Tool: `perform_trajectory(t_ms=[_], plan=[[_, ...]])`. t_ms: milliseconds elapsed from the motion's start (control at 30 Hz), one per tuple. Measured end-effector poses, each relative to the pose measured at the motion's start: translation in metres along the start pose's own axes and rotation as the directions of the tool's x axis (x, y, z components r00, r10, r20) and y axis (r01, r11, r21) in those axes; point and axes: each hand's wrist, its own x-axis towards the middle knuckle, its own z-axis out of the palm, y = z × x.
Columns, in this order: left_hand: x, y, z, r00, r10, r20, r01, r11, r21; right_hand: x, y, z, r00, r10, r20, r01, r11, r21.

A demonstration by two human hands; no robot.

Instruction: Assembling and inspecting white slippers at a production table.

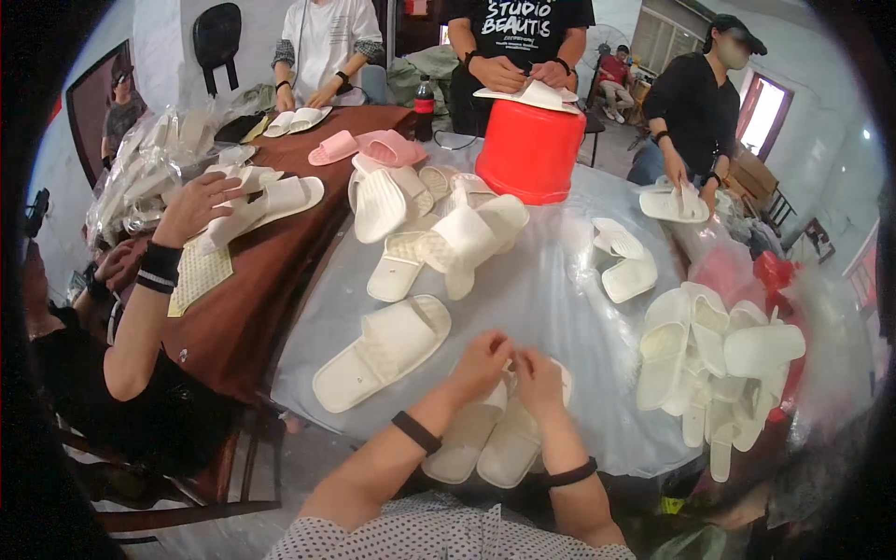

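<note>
Side by side at the table's near edge lies a pair of white slippers (504,453), toes partly hidden by my hands. Over their upper parts, my left hand (481,366) has its fingers bent in a pinch. Close beside it, my right hand (539,381) also pinches, the fingertips of both nearly meeting. Whatever is between the fingers is too small or too hidden to make out. To the left of my left hand, a single white slipper (378,359) lies slantwise with a textured band across it.
A mound of white slippers (457,238) and pink slippers (397,147) occupy the middle. Behind stands an upturned red bucket (527,154). More white slippers (686,341) heap at right. Co-workers surround the tables; one's hand (201,203) reaches over the brown cloth (280,252) at left.
</note>
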Motion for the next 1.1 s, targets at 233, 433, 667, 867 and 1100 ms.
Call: perform_trajectory(t_ms=[233,433,667,867,1100], plan=[[-0.005,0.009,-0.003,0.999,0.008,0.041,-0.013,0.994,0.104,-0.001,0.014,0.004,1.0,-0.006,-0.029,0.007,0.999,0.032],[-0.005,-0.007,-0.001,0.989,0.05,-0.141,-0.05,0.999,0.004,-0.004,0.006,0.004,0.997,-0.009,-0.081,0.015,0.998,0.068],[-0.004,-0.001,-0.011,0.982,-0.17,-0.079,0.149,0.964,-0.219,-0.051,-0.058,-0.043,0.995,-0.092,-0.034,0.092,0.996,-0.002],[0.005,-0.008,-0.004,0.983,-0.023,-0.181,-0.032,0.954,-0.297,-0.093,-0.024,-0.03,0.974,0.063,0.216,0.019,0.933,-0.359],[-0.019,0.0,-0.013,0.967,0.15,-0.208,-0.116,0.979,0.165,-0.069,-0.033,0.003,0.974,0.167,0.151,-0.082,0.889,-0.45]])
